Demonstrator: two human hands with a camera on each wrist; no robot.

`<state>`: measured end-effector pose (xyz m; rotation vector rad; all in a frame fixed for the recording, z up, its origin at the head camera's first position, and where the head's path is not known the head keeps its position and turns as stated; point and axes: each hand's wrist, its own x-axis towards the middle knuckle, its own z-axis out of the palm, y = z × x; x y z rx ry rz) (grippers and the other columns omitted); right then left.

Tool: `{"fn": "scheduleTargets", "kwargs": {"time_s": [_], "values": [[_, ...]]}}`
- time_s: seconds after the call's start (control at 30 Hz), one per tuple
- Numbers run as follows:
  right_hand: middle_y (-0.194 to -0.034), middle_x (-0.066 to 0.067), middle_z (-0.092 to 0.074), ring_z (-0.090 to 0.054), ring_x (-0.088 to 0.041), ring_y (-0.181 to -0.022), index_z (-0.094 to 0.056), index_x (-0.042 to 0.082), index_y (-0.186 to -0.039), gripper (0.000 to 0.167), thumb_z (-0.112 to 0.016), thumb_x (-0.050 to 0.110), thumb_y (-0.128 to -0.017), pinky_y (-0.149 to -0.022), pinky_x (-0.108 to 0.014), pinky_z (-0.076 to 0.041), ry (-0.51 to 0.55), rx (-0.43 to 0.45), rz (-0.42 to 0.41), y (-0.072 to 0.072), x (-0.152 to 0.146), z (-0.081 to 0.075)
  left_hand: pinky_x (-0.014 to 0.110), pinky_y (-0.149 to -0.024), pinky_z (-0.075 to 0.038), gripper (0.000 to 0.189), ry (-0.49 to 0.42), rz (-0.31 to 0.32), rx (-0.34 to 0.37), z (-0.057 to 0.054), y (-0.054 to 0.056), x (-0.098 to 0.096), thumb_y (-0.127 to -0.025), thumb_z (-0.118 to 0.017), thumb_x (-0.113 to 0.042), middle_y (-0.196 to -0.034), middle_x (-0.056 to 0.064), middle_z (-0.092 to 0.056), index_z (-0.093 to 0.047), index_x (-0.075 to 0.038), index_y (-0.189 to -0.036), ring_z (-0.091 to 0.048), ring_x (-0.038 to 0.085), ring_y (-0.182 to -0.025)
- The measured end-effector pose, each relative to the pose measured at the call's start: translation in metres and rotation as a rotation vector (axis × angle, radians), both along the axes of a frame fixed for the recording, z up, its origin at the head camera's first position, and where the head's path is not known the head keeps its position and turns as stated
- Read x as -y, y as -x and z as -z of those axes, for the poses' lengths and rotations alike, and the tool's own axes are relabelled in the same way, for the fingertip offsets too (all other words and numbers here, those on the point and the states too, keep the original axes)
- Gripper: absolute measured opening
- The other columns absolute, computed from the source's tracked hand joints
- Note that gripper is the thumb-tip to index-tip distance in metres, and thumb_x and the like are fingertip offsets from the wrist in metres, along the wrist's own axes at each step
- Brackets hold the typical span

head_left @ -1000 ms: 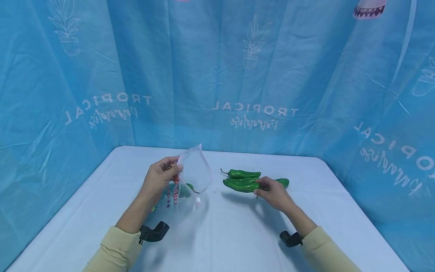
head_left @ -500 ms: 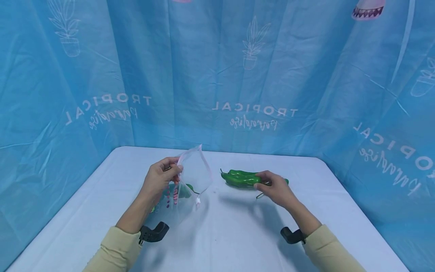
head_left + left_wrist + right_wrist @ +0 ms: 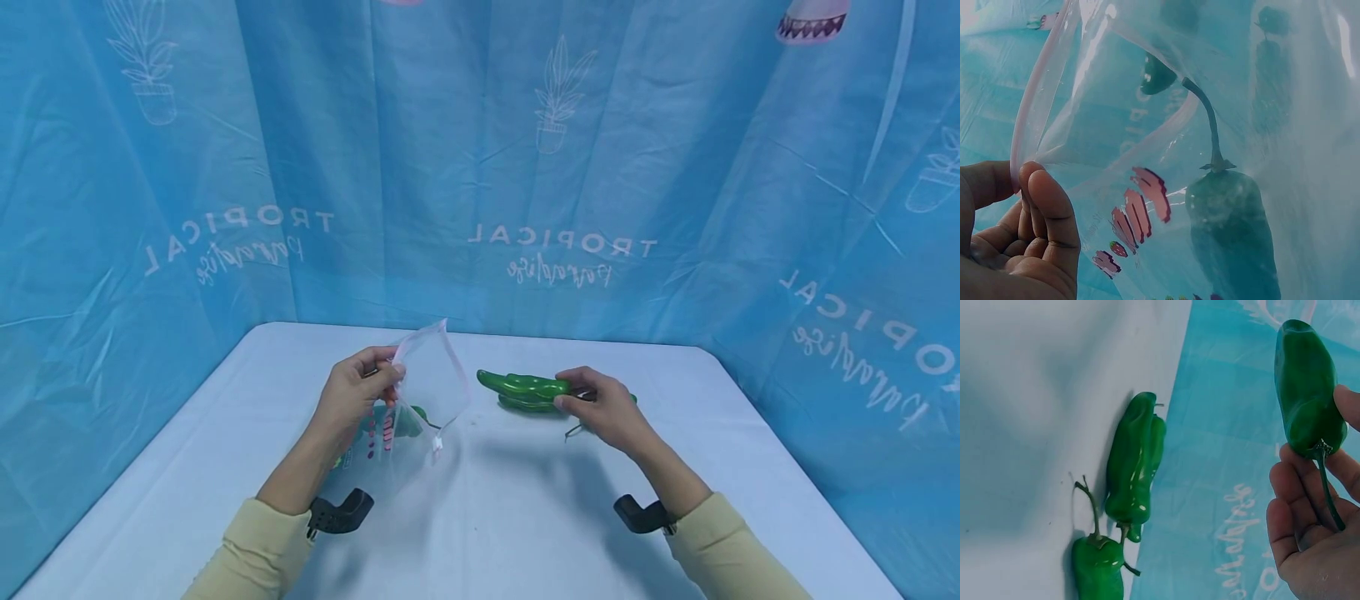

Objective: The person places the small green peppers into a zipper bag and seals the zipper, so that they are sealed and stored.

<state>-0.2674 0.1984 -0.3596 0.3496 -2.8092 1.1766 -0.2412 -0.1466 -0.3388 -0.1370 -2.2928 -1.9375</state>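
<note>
My left hand [image 3: 360, 387] pinches the rim of a clear zip bag [image 3: 435, 375], whose mouth gapes toward the right. Inside the bag, a green pepper [image 3: 1232, 231] shows through the printed plastic, stem up in the left wrist view. My right hand [image 3: 603, 408] holds another green pepper [image 3: 1310, 387] by its stem end, between thumb and fingers, raised above the table with its tip pointing left. Below it, several more green peppers [image 3: 1129, 465] lie on the table, partly hidden behind the held pepper and my right hand in the head view.
A white-covered table [image 3: 510, 517] spans the view. Blue curtain [image 3: 420, 167] with printed plants and lettering hangs behind it and along both sides. Each wrist wears a black camera mount, seen on the left wrist [image 3: 341, 511].
My right hand has lifted the pepper upward and slightly left, and its tip has swung toward the bag. The left hand and the bag have stayed almost still.
</note>
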Motion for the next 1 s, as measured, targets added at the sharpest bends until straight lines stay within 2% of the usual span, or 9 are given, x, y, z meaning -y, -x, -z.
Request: {"fn": "scheduleTargets", "kwargs": {"time_s": [0.27, 0.47, 0.8, 1.0], "values": [[-0.117, -0.005, -0.064, -0.059, -0.021, -0.104, -0.059, 0.018, -0.124, 0.045, -0.068, 0.039, -0.085, -0.086, -0.036, -0.053, 0.035, -0.006, -0.034, -0.006, 0.013, -0.008, 0.023, -0.069, -0.052, 0.035, 0.006, -0.004, 0.011, 0.001, -0.001, -0.001, -0.092, -0.060, -0.021, -0.082, 0.000, -0.055, -0.056, -0.005, -0.122, -0.056, 0.010, -0.065], [-0.116, -0.002, -0.065, -0.060, -0.019, -0.103, -0.059, 0.020, -0.122, 0.042, -0.068, 0.037, -0.085, -0.088, -0.038, -0.051, 0.057, -0.025, -0.095, -0.007, 0.028, -0.013, 0.024, -0.069, -0.052, 0.034, 0.000, -0.004, 0.018, 0.001, -0.001, -0.001, -0.092, -0.060, -0.021, -0.081, -0.001, -0.056, -0.056, -0.005, -0.123, -0.056, 0.011, -0.065], [-0.106, 0.000, -0.067, -0.063, -0.015, -0.095, -0.062, 0.021, -0.118, 0.035, -0.070, 0.030, -0.084, -0.080, -0.031, -0.053, 0.061, -0.042, -0.170, -0.006, 0.056, -0.016, 0.023, -0.068, -0.052, 0.035, -0.013, 0.004, 0.021, 0.000, -0.001, -0.001, -0.092, -0.060, -0.020, -0.082, -0.001, -0.055, -0.055, -0.005, -0.124, -0.055, 0.010, -0.065], [-0.103, 0.002, -0.067, -0.063, -0.013, -0.094, -0.062, 0.021, -0.118, 0.035, -0.069, 0.029, -0.085, -0.080, -0.031, -0.053, 0.042, -0.031, -0.191, -0.003, 0.069, -0.015, 0.022, -0.067, -0.053, 0.035, -0.012, 0.003, 0.023, 0.000, -0.001, -0.002, -0.092, -0.060, -0.021, -0.083, -0.001, -0.055, -0.056, -0.006, -0.123, -0.055, 0.010, -0.065]]}}
